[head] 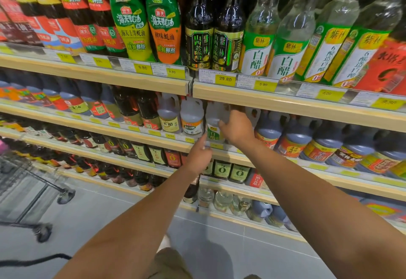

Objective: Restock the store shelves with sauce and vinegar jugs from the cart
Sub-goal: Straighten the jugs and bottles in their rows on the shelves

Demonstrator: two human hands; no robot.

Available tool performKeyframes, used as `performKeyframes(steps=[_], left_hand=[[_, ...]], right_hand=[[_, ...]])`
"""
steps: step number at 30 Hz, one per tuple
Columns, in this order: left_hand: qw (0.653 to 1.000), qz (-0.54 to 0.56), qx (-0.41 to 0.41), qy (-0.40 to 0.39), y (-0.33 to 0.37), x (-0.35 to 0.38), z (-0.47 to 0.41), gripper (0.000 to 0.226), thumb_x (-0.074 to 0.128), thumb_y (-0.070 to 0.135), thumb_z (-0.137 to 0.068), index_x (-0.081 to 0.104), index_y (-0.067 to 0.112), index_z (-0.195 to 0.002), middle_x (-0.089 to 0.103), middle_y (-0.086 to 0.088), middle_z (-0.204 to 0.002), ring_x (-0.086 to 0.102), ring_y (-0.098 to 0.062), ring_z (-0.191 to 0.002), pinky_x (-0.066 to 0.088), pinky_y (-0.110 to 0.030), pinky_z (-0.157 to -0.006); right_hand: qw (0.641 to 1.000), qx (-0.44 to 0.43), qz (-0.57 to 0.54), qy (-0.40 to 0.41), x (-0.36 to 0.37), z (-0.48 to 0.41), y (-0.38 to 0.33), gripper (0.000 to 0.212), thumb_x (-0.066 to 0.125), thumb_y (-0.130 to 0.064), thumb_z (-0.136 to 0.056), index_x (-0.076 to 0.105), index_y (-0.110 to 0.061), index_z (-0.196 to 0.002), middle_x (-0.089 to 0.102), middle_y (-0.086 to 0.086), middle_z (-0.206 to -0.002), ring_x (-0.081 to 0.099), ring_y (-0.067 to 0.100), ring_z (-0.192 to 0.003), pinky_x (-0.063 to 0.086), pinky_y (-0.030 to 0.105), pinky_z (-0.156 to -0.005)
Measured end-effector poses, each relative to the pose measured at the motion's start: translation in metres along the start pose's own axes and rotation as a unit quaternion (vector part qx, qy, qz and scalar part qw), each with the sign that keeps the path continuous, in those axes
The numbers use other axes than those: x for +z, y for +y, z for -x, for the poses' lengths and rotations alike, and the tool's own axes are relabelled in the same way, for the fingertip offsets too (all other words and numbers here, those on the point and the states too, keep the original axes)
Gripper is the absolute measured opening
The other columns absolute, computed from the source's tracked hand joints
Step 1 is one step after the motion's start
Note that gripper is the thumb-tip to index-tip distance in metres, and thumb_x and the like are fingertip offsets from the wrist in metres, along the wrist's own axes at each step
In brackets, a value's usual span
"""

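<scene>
A clear white-vinegar jug (214, 125) with a green and white label stands at the front of the second shelf (175, 141), next to two similar pale jugs (191, 117). My right hand (238, 126) grips this jug from its right side, fingers curled round the upper body and handle. My left hand (198, 154) is lower, with its index finger stretched up to touch the jug's bottom left corner at the shelf lip. Dark sauce jugs (294, 135) fill the same shelf to the right.
The top shelf (285, 100) overhangs just above the jug, loaded with tall bottles and yellow price tags. Lower shelves hold small dark bottles. A metal shopping cart (26, 188) stands on the grey tiled floor at the left.
</scene>
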State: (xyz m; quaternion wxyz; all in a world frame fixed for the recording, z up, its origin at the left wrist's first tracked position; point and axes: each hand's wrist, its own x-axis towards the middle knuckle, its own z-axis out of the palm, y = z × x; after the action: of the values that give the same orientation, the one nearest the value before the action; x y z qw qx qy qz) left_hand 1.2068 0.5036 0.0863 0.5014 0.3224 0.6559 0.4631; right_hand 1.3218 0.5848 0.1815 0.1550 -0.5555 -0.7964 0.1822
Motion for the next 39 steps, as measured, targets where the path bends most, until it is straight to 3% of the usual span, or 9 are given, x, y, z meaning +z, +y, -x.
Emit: performKeyframes(steps=[3, 7, 10, 12, 14, 15, 19, 26, 39], left_hand=[[0.999, 0.011, 0.007, 0.037, 0.004, 0.008, 0.027, 0.067, 0.051, -0.003, -0.101, 0.024, 0.016, -0.159, 0.021, -0.01, -0.165, 0.061, 0.006, -0.085, 0.046, -0.018, -0.073], [0.993, -0.094, 0.015, 0.069, 0.003, 0.013, 0.063, 0.065, 0.054, 0.018, -0.101, 0.026, 0.023, -0.159, 0.035, -0.019, -0.159, 0.044, -0.04, -0.138, 0.041, -0.049, -0.109], [0.99, -0.117, 0.018, 0.072, 0.004, 0.012, 0.082, 0.063, 0.053, 0.025, -0.096, 0.031, 0.024, -0.156, 0.049, -0.022, -0.146, 0.046, -0.041, -0.135, 0.039, -0.056, -0.112], [0.99, -0.108, 0.014, 0.086, 0.005, 0.009, 0.092, 0.061, 0.053, 0.027, -0.096, 0.034, 0.026, -0.154, 0.063, -0.004, -0.129, 0.061, -0.013, -0.114, 0.051, -0.037, -0.096], [0.99, -0.101, 0.015, 0.095, 0.003, 0.002, 0.096, 0.059, 0.053, 0.027, -0.098, 0.034, 0.026, -0.154, 0.057, 0.019, -0.103, 0.056, 0.016, -0.078, 0.046, -0.012, -0.069], [0.991, -0.097, 0.014, 0.095, 0.004, -0.002, 0.097, 0.059, 0.054, 0.026, -0.099, 0.033, 0.024, -0.154, 0.055, 0.022, -0.106, 0.053, 0.021, -0.076, 0.043, -0.008, -0.066], [0.992, -0.077, 0.015, 0.099, 0.008, -0.023, 0.106, 0.064, 0.059, 0.029, -0.099, 0.03, 0.024, -0.156, 0.04, -0.002, -0.155, 0.043, -0.012, -0.132, 0.034, -0.026, -0.098], [0.991, -0.095, 0.037, 0.092, 0.002, -0.105, 0.122, 0.061, 0.057, 0.027, -0.102, 0.03, 0.03, -0.157, 0.029, 0.002, -0.163, 0.028, -0.016, -0.15, 0.031, -0.023, -0.105], [0.978, -0.168, 0.078, 0.099, -0.014, -0.279, 0.163, 0.061, 0.053, 0.035, -0.103, 0.025, 0.034, -0.157, 0.024, 0.01, -0.165, 0.022, -0.013, -0.151, 0.025, -0.031, -0.118]], right_hand=[[0.999, -0.037, -0.021, -0.003, -0.005, 0.023, 0.012, 0.031, 0.058, -0.028, -0.092, 0.049, -0.009, -0.115, 0.051, 0.017, -0.115, 0.059, 0.046, -0.095, 0.053, 0.05, -0.08], [0.994, -0.106, -0.016, -0.001, -0.008, 0.042, 0.027, 0.06, 0.062, -0.031, -0.093, 0.035, -0.013, -0.143, 0.039, 0.013, -0.136, 0.056, 0.042, -0.11, 0.053, 0.048, -0.085], [0.992, -0.121, -0.012, -0.035, -0.006, 0.051, 0.035, 0.074, 0.064, -0.03, -0.092, 0.026, -0.009, -0.153, 0.023, 0.014, -0.157, 0.032, 0.034, -0.143, 0.044, 0.045, -0.106], [0.991, -0.129, -0.009, -0.046, -0.004, 0.059, 0.036, 0.071, 0.063, -0.032, -0.093, 0.029, -0.007, -0.151, 0.018, 0.015, -0.162, 0.022, 0.033, -0.149, 0.037, 0.045, -0.114], [0.99, -0.131, -0.007, -0.048, -0.002, 0.067, 0.033, 0.069, 0.063, -0.034, -0.093, 0.032, -0.009, -0.15, 0.018, 0.015, -0.163, 0.023, 0.034, -0.149, 0.037, 0.046, -0.114], [0.99, -0.133, -0.005, -0.049, -0.002, 0.07, 0.031, 0.07, 0.063, -0.035, -0.094, 0.032, -0.01, -0.15, 0.018, 0.015, -0.163, 0.023, 0.034, -0.15, 0.037, 0.047, -0.114], [0.991, -0.122, -0.014, -0.045, 0.0, 0.082, 0.019, 0.071, 0.064, -0.038, -0.093, 0.032, -0.013, -0.151, 0.018, 0.012, -0.163, 0.025, 0.033, -0.148, 0.039, 0.046, -0.112], [0.993, -0.114, 0.004, -0.04, 0.027, 0.099, -0.031, 0.073, 0.062, -0.043, -0.094, 0.032, -0.013, -0.153, 0.019, 0.011, -0.164, 0.02, 0.029, -0.151, 0.035, 0.043, -0.114], [0.993, -0.118, -0.011, -0.03, 0.082, 0.124, -0.163, 0.069, 0.059, -0.043, -0.097, 0.03, -0.02, -0.155, 0.016, 0.001, -0.166, 0.017, 0.024, -0.153, 0.029, 0.042, -0.119]])
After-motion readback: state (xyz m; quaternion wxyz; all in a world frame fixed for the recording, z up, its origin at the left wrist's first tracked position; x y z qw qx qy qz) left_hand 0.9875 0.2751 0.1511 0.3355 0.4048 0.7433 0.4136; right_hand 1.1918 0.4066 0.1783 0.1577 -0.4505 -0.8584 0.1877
